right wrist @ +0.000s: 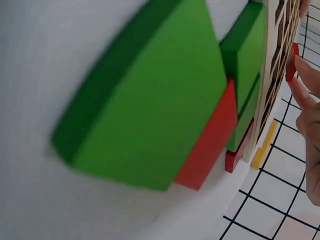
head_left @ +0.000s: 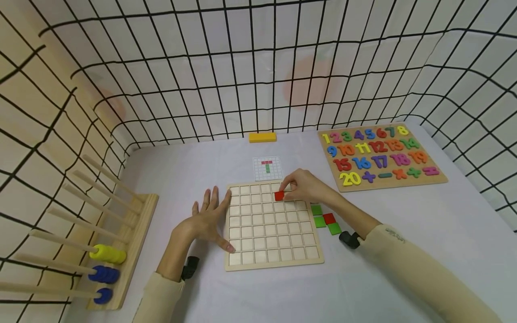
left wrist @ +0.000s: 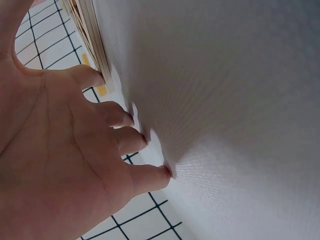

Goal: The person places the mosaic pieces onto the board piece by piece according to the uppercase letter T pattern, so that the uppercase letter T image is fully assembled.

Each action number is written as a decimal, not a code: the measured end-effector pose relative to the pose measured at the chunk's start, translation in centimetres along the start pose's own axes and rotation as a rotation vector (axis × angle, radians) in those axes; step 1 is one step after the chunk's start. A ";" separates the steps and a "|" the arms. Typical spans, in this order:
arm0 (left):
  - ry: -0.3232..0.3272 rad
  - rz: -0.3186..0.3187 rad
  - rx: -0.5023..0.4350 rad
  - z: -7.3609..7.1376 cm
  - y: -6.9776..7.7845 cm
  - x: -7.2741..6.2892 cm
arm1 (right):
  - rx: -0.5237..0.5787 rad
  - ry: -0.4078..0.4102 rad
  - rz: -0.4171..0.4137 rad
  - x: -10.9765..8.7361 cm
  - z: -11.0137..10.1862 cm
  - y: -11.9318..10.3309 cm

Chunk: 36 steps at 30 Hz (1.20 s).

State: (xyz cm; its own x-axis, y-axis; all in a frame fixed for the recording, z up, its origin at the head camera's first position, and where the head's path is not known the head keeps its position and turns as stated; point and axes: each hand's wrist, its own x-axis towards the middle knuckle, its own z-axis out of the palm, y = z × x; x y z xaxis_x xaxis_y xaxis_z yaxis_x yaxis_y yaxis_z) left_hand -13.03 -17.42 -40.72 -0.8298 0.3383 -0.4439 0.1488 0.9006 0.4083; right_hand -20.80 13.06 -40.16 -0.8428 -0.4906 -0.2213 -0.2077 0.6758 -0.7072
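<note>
My right hand [head_left: 304, 186] pinches a red square tile [head_left: 279, 196] between thumb and fingers, over the upper part of a wooden grid board [head_left: 274, 264]. In the right wrist view the same red tile [right wrist: 292, 62] shows at the fingertips, close above the board. My left hand [head_left: 206, 222] lies at the board's left side with fingers spread, thumb and index fingertip at its edge. Beside the board's right edge lie several green tiles [head_left: 334, 228] and a red tile [head_left: 329, 218]. Another red tile [right wrist: 239, 147] on the table, mostly hidden in the head view, shows in the right wrist view.
Behind the board lies a pattern card [head_left: 267, 168] with a red and green T. A yellow block [head_left: 262, 137] sits by the black wire grid [head_left: 274, 80]. At the right is a number puzzle board [head_left: 335, 172]; at the left, a wooden peg rack [head_left: 147, 211] with yellow and blue rings.
</note>
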 end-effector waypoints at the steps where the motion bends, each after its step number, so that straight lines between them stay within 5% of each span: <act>1: -0.001 0.001 0.001 0.0 0.0 0.0 | -0.003 -0.003 0.006 0.1 0.1 0.0; 19: -0.001 0.005 -0.007 0.0 0.0 0.1 | -0.069 0.067 -0.011 0.3 0.7 -0.3; 36: 0.000 0.003 0.003 0.0 0.0 0.0 | 0.087 0.053 0.103 0.9 0.6 0.7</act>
State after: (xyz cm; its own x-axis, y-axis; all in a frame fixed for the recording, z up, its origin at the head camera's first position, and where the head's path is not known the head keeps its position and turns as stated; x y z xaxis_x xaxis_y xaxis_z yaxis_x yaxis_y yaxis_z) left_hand -13.08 -17.45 -40.72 -0.8296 0.3409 -0.4422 0.1527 0.9003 0.4076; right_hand -21.42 12.73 -41.29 -0.8828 -0.3899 -0.2620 -0.0768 0.6699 -0.7384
